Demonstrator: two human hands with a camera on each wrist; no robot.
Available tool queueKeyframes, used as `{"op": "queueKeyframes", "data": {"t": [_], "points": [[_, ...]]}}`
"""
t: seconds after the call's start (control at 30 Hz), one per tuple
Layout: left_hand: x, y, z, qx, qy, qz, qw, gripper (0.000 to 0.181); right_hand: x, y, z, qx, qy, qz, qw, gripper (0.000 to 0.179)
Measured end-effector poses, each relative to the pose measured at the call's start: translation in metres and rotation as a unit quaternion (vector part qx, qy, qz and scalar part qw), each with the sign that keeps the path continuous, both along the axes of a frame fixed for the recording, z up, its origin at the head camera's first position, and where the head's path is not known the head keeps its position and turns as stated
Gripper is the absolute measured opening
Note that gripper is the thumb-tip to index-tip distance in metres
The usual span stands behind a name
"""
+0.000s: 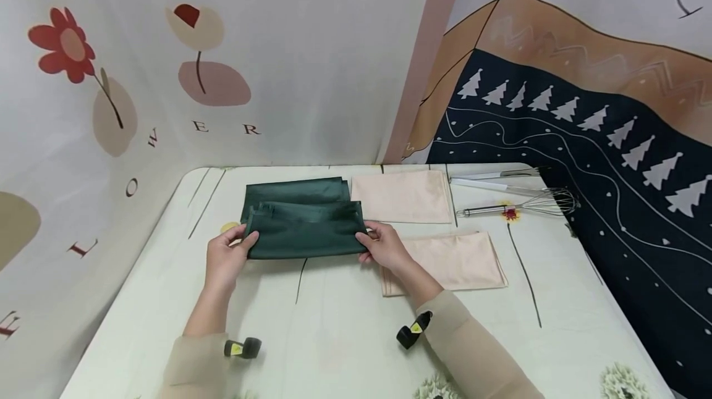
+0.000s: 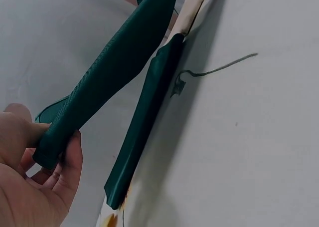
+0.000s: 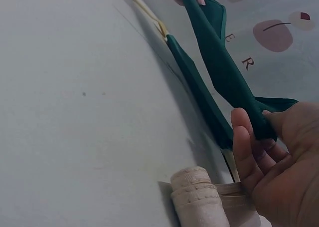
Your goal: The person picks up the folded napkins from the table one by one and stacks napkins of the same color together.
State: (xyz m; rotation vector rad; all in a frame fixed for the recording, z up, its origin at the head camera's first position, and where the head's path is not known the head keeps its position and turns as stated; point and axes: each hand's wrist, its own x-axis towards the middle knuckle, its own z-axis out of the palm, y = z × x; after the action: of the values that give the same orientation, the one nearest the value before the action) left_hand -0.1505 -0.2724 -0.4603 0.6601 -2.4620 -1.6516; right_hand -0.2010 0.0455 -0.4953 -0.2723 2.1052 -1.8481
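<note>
Head view shows the folded green cloth (image 1: 306,235) raised just above the surface (image 1: 334,337), in front of the other green cloth (image 1: 295,190), which lies flat; the farther pink cloth (image 1: 402,197) and the nearer pink cloth (image 1: 453,263) lie to the right. Both hands are nearly closed in a pinch: the left hand (image 1: 227,257) grips the left end, thumb on top and fingers behind, and the right hand (image 1: 387,247) has the right end the same way. From the wrist views, the held cloth bows between its 2 supported ends, so I judge it light, soft and limp, with little stiffness of its own. Its faint sheen suggests a smooth weave whose layers could slide over each other. Nothing about it looks fragile. The best hold is probably at the 2 ends, close to the near edge, pinching every layer together with gentle outward tension.
</note>
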Motion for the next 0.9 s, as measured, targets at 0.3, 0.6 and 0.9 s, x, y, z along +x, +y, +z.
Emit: {"op": "queueKeyframes", "data": {"t": [0.3,0.6,0.9], "points": [[-0.023,-0.008,0.002,0.0,0.0,-0.002,1.0,0.041,-0.024,-0.009,0.001,0.024,0.055,-0.007,0.9982,0.027],[-0.041,-0.015,-0.001,0.0,-0.007,0.006,1.0,0.041,-0.046,-0.021,0.001,0.067,0.085,-0.034,0.9936,0.027],[-0.058,-0.024,0.002,-0.023,-0.001,0.006,0.9997,0.039,-0.067,-0.037,0.0,0.073,0.076,-0.042,0.9936,0.035]]}}
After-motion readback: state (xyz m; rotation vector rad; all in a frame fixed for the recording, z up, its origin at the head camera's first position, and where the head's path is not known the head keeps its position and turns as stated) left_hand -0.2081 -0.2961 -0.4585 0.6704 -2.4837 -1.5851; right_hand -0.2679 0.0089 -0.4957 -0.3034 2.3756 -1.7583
